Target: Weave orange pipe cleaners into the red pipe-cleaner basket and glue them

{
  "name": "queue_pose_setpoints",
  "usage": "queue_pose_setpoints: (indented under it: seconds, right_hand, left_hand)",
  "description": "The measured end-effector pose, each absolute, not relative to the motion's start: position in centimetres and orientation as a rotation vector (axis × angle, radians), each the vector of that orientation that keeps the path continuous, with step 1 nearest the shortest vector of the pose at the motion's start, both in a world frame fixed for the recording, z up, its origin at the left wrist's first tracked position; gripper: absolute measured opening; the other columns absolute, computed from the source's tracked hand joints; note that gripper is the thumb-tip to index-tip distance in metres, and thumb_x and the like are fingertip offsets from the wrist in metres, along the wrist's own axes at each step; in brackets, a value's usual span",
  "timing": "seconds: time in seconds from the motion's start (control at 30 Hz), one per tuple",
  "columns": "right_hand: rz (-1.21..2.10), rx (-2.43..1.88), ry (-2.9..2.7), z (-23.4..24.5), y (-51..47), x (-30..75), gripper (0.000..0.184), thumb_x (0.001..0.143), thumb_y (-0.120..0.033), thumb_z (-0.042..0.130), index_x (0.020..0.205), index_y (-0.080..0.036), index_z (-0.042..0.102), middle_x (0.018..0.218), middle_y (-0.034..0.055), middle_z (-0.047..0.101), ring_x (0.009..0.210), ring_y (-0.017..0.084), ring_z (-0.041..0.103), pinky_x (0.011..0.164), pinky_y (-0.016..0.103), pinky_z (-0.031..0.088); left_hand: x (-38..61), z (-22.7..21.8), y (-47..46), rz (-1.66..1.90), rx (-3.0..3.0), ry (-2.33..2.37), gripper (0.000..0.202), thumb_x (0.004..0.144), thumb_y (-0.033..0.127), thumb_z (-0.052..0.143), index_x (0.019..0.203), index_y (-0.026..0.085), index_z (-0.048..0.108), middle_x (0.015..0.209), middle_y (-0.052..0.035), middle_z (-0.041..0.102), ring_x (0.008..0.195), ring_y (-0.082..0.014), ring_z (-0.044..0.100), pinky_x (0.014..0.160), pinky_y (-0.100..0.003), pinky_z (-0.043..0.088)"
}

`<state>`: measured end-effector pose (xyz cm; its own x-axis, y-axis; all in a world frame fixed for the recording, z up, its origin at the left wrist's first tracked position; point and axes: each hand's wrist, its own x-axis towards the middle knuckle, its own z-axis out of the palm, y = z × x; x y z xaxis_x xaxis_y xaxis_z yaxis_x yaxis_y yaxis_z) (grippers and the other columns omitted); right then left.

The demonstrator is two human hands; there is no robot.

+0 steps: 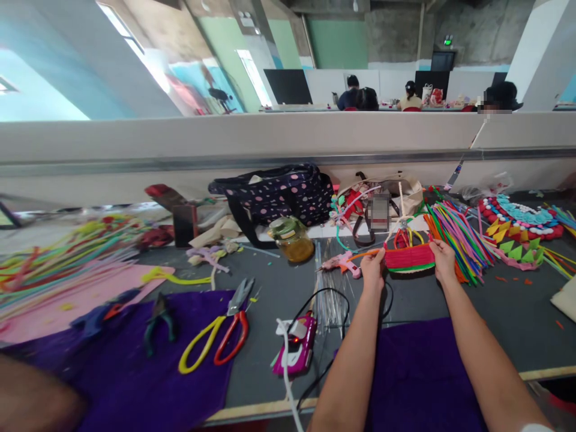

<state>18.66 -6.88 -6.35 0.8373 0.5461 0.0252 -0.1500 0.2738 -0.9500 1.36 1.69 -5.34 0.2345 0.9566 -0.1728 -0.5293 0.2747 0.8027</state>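
Note:
Between my two hands is a red pipe-cleaner panel (409,258) with a green and pale lower edge, like a watermelon slice. My left hand (373,269) pinches its left end, and my right hand (444,261) grips the right end. An orange pipe cleaner (365,254) runs out leftward by my left fingers. Close to the left hand lies a pink hot glue gun (345,263). Right of my right hand spreads a bundle of multicoloured pipe cleaners (463,240). Below the panel, a purple cloth (418,366) lies between my forearms.
Yellow-and-red-handled scissors (229,324), pliers (159,321) and a blue glue gun (105,312) lie left. A glass jar (292,240), patterned bag (279,195) and magenta corded device (297,345) stand nearby. Another person's blurred arm (36,396) enters lower left. A partition (180,141) closes the back.

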Motion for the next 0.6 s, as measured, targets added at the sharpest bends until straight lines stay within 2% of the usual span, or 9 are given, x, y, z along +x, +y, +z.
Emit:
queue_pose_setpoints:
  seconds: [0.23,0.47,0.6]
  right_hand:
    - [0.444,-1.245,-0.403,-6.4,-6.96,18.73,0.044,0.059,-0.052,0.073,0.084,-0.016,0.066,0.068,-0.0009,0.067,0.06,0.014,0.058,0.062,0.028,0.047]
    - [0.444,-1.304,-0.442,-6.61,-6.97,18.89,0.038,0.058,-0.046,0.075,0.081,-0.017,0.069,0.067,-0.001,0.068,0.061,0.014,0.058,0.061,0.026,0.046]
    - [0.45,-1.314,-0.42,-6.83,-6.7,19.24,0.038,0.057,-0.046,0.075,0.08,-0.017,0.069,0.066,-0.0012,0.068,0.06,0.015,0.058,0.061,0.027,0.047]
  left_hand:
    - [1.47,-5.28,1.55,1.128,0.747,0.771,0.042,0.046,0.034,0.087,0.071,0.014,0.06,0.069,-0.0021,0.068,0.056,-0.0126,0.061,0.056,-0.025,0.047]
    - [1.4,-5.82,1.7,1.312,0.828,0.853,0.026,0.051,0.025,0.083,0.062,0.015,0.062,0.061,0.0014,0.064,0.058,-0.0089,0.056,0.059,-0.021,0.043]
    - [1.49,-5.96,1.7,1.296,0.818,0.863,0.028,0.049,0.027,0.084,0.06,0.015,0.061,0.061,0.0013,0.064,0.055,-0.0093,0.056,0.056,-0.022,0.044]
